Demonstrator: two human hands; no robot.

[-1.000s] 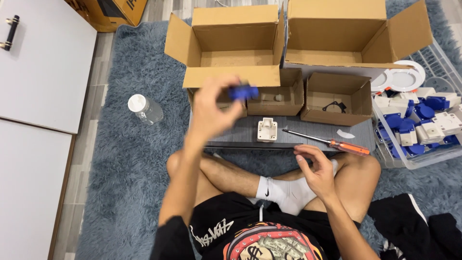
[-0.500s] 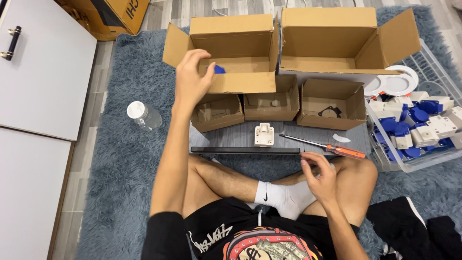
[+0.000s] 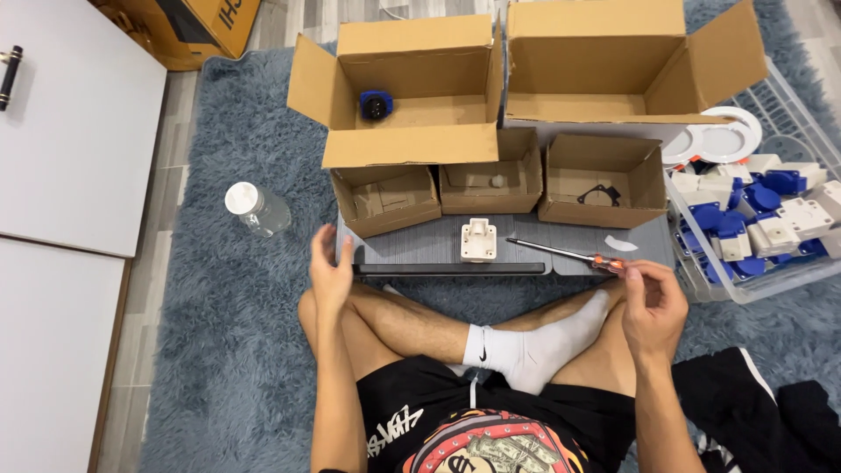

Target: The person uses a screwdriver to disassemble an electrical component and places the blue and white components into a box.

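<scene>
Grey board (image 3: 420, 247) sits at my twelve o'clock. My left hand (image 3: 330, 273) rests open-palmed at its nine o'clock edge — holding nothing. My right hand (image 3: 653, 302) pinches the orange-handled screwdriver (image 3: 568, 255) at three o'clock — white socket part (image 3: 478, 240) stands between.

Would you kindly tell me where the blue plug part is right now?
In the head view, the blue plug part lies inside the large open cardboard box at upper left, beyond the left hand.
</scene>
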